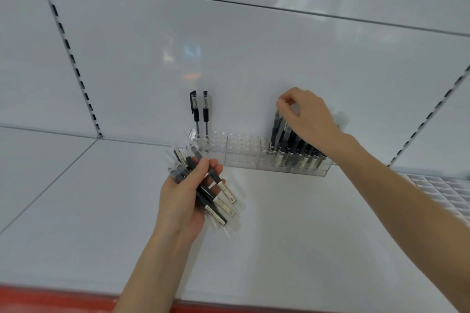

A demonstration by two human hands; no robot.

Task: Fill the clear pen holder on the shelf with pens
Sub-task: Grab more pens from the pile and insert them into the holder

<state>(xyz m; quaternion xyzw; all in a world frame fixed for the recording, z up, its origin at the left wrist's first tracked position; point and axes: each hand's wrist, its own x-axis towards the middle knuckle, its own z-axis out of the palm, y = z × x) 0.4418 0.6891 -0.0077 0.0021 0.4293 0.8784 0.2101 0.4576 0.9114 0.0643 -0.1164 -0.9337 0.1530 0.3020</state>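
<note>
roughly a third done: the clear pen holder [244,152] mid-frame has its right section stocked, middle bare, while the right hand [305,114] pinches a pen [276,127] into it and the left hand [188,190] grips a bundle of pens [216,193].

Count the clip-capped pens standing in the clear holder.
2. Both stand upright side by side at the left end of the holder: the left pen and the right pen. More may be hidden behind the right hand.

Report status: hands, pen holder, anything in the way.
Left hand grips spare pens. Right hand pinches one pen. Pen holder: right end filled, middle empty. Nothing blocking.
</note>
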